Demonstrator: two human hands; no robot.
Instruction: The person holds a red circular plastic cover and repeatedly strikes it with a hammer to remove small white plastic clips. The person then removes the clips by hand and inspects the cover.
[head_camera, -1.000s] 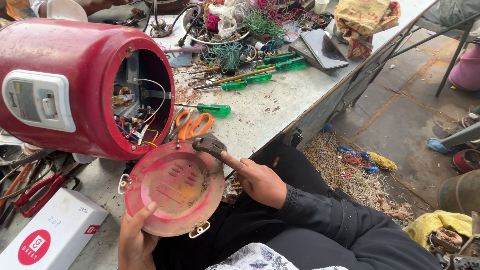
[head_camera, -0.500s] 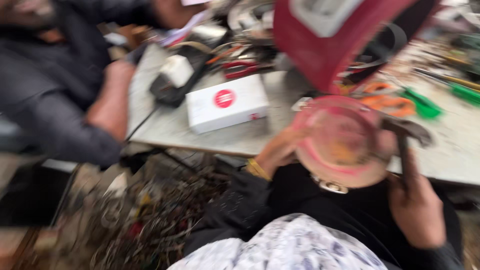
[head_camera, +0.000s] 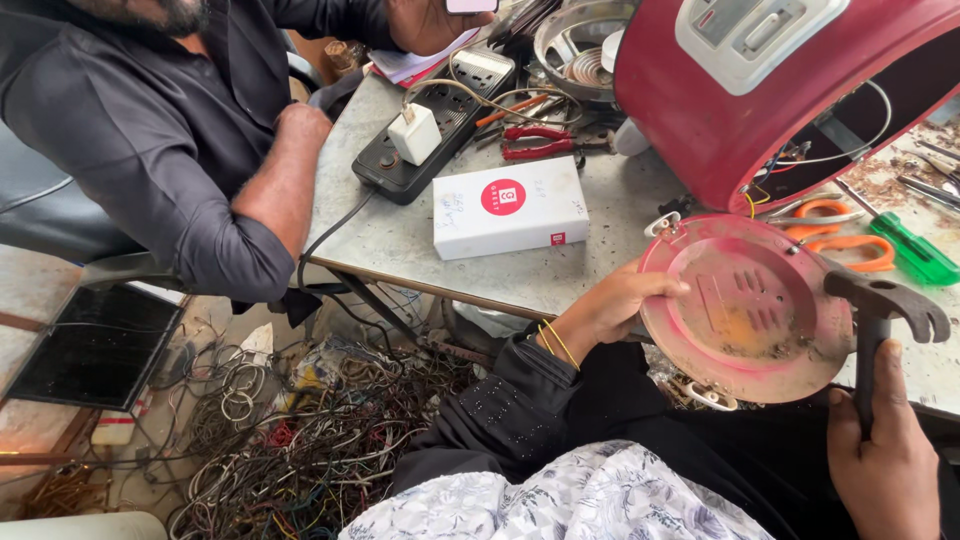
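Left hand (head_camera: 610, 305) grips the round red base plate (head_camera: 750, 310) by its rim, just below the red cooker body (head_camera: 790, 90) at the desk (head_camera: 560, 270) edge. Right hand (head_camera: 885, 460) clenched on hammer (head_camera: 880, 310) — head touching the plate's right rim (contact looks light). Best done with short taps — plate braced firm.

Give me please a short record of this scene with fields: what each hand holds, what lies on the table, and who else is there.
left hand: grips the rim of the round red base plate, held tilted at the table edge
right hand: holds the dark hammer, its head at the plate's right edge
table: white box, black power strip with white charger, red pliers, orange scissors, green screwdriver, red appliance body lying open
floor: tangle of wires
other person: dark sleeve, forearm resting on the table's corner
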